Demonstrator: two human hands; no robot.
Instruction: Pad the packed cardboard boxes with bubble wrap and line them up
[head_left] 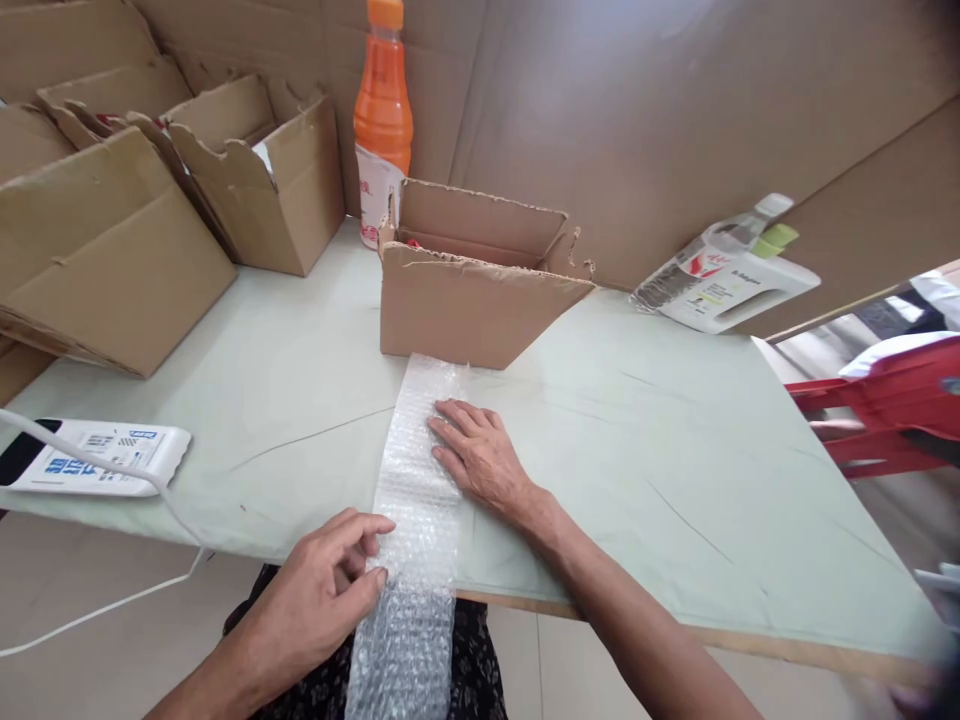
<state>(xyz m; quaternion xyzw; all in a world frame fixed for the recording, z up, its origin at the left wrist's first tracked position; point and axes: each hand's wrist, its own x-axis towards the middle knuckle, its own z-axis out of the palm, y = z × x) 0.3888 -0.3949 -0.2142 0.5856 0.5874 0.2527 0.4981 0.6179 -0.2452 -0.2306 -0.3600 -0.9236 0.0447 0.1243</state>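
A long strip of bubble wrap (416,520) runs over the table from the cardboard box down past the front edge, toward my lap. My right hand (484,460) lies flat on the strip's right side, fingers stretched out. At the left edge, my left hand (330,570) has its thumb and index finger apart, their tips touching or just above the wrap; its other fingers are curled. Just beyond the strip's far end stands an open cardboard box (465,310) with a torn upper rim. A bit of something red shows inside it; the rest of its contents are hidden.
Several open cardboard boxes (255,190) stand at the back left. Behind the middle box is an orange bottle (382,130). A clear bottle (697,260) and a white jug (739,290) lean at the back right. At left, a white cable (112,465) crosses a white packet (112,458).
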